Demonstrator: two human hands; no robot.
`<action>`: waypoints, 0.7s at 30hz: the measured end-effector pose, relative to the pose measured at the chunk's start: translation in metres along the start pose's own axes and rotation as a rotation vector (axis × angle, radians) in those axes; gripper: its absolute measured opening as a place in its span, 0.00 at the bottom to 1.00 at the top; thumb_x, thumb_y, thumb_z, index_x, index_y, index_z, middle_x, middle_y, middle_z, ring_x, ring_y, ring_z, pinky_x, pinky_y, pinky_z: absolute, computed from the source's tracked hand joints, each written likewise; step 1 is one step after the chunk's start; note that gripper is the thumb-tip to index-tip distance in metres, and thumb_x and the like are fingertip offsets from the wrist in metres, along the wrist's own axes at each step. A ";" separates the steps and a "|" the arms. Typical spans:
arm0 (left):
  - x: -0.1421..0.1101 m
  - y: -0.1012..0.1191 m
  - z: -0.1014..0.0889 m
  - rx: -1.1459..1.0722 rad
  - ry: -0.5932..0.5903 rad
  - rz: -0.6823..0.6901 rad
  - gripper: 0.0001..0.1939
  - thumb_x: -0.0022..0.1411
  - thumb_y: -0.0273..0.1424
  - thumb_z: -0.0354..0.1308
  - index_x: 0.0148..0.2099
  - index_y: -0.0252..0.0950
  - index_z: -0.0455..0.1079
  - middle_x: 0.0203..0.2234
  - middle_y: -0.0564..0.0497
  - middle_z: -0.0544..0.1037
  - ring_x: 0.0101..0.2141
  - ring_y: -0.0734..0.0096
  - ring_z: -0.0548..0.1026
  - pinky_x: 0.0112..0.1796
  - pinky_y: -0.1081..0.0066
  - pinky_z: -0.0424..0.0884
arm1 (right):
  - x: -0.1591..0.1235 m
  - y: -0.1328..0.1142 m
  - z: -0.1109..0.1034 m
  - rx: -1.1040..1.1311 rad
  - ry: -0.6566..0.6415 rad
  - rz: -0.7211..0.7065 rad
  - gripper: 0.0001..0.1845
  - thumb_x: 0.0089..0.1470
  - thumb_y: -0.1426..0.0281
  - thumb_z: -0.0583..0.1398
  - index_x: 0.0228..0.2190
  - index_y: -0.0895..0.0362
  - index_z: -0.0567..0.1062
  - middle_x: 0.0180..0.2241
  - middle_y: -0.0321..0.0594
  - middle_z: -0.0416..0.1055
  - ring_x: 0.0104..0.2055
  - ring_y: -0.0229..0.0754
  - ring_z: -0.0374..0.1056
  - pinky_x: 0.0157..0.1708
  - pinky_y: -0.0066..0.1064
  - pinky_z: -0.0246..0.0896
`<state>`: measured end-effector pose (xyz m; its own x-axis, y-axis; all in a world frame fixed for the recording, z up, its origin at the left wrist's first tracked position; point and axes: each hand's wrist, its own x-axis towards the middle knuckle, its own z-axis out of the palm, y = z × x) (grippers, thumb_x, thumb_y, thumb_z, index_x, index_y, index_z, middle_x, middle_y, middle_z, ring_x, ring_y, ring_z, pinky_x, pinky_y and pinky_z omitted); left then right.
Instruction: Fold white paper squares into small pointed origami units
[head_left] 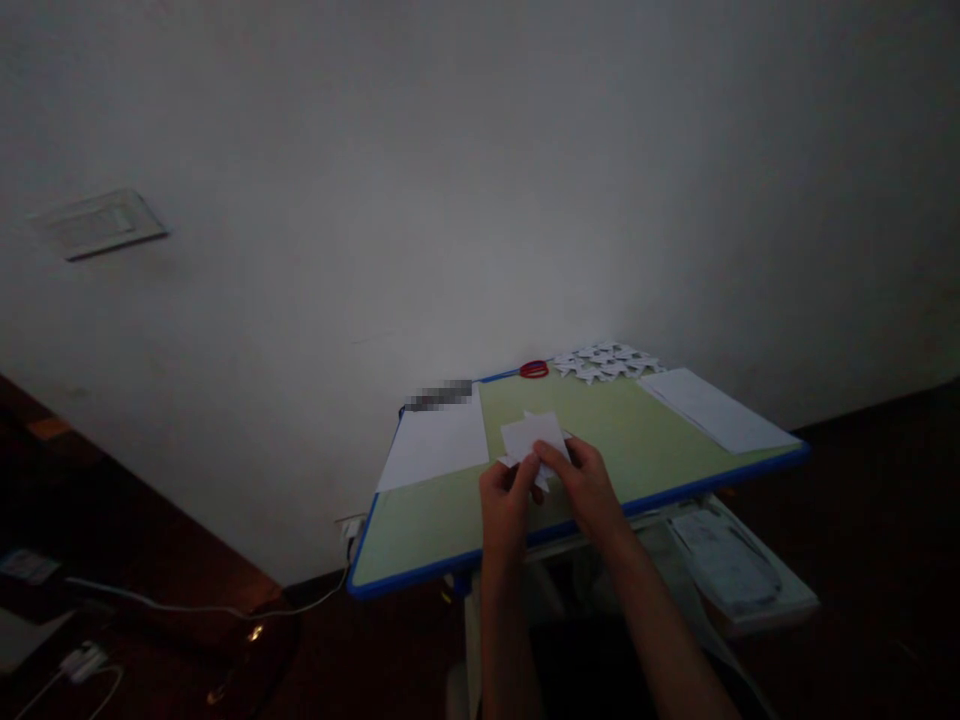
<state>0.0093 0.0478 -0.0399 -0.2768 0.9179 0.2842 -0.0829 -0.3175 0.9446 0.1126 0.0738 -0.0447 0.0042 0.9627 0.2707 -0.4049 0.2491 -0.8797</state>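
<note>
Between both hands, just above the near part of the table, is a small folded white paper (534,432) with pointed corners sticking out at its sides. My left hand (510,492) pinches its lower left edge, thumb on top. Closed on the lower right part is my right hand (581,475), its thumb pressing the paper's face close to the left thumb. The fingers behind the paper are mostly hidden.
The green table (427,530) has a blue rim and stands against a wall. White sheets (439,440) lie at left, a paper stack (720,410) at right. Red-handled scissors (534,369) and several folded paper shapes (607,362) lie along the back. An open drawer (739,570) juts out below.
</note>
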 end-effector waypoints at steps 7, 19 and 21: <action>0.002 -0.003 0.002 -0.120 0.070 -0.025 0.27 0.55 0.51 0.64 0.20 0.35 0.63 0.16 0.57 0.63 0.18 0.78 0.63 0.19 0.75 0.63 | 0.000 0.004 -0.001 0.044 -0.030 0.021 0.18 0.49 0.58 0.70 0.36 0.59 0.82 0.33 0.40 0.81 0.34 0.44 0.73 0.34 0.31 0.65; 0.002 -0.005 0.000 -0.069 0.048 -0.012 0.28 0.55 0.53 0.65 0.21 0.34 0.65 0.16 0.57 0.64 0.18 0.77 0.64 0.20 0.75 0.63 | -0.001 0.001 0.000 0.009 -0.010 0.014 0.20 0.48 0.56 0.69 0.35 0.59 0.82 0.32 0.41 0.81 0.33 0.45 0.73 0.33 0.32 0.66; 0.002 -0.006 0.001 -0.101 0.051 -0.017 0.29 0.55 0.54 0.64 0.20 0.35 0.63 0.16 0.57 0.62 0.18 0.77 0.63 0.19 0.75 0.63 | -0.001 0.002 0.000 0.017 -0.016 0.017 0.20 0.47 0.56 0.70 0.35 0.59 0.82 0.32 0.42 0.81 0.34 0.46 0.73 0.33 0.32 0.66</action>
<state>0.0097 0.0520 -0.0444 -0.3230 0.9107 0.2574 -0.1835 -0.3271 0.9270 0.1118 0.0736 -0.0461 -0.0169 0.9649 0.2620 -0.4205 0.2308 -0.8774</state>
